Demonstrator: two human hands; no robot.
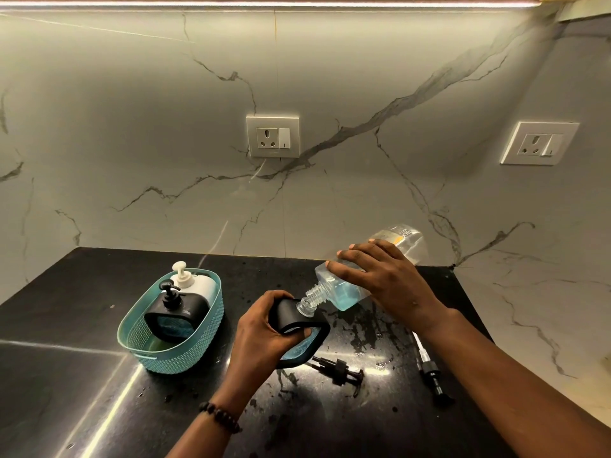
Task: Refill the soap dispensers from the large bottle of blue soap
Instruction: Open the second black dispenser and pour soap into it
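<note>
The work surface was a black polished countertop (82,391) set against a marble-veined wall carrying two socket plates (272,136) (539,143), lit by a strip along the top. The right hand (383,279) gripped the large clear bottle (344,292) from above, fingers curled around its body, holding it tilted steeply with the threaded neck pointing down and to the left; blue soap had pooled in the lower shoulder of the bottle. The neck met the opening of a black dispenser (297,322), which the left hand (261,335) grasped, fingers wrapped around its upper part. Whether soap was actually flowing could not be confirmed at this angle. The dispenser's body showed blue through its window. Two detached pump heads lay on the countertop, a black one (337,368) just beside the dispenser and another (429,368) to the right. Left of the hands stood a teal woven basket (139,345) holding a second black dispenser (175,312) and a white dispenser (198,282), both upright with pumps fitted.
</note>
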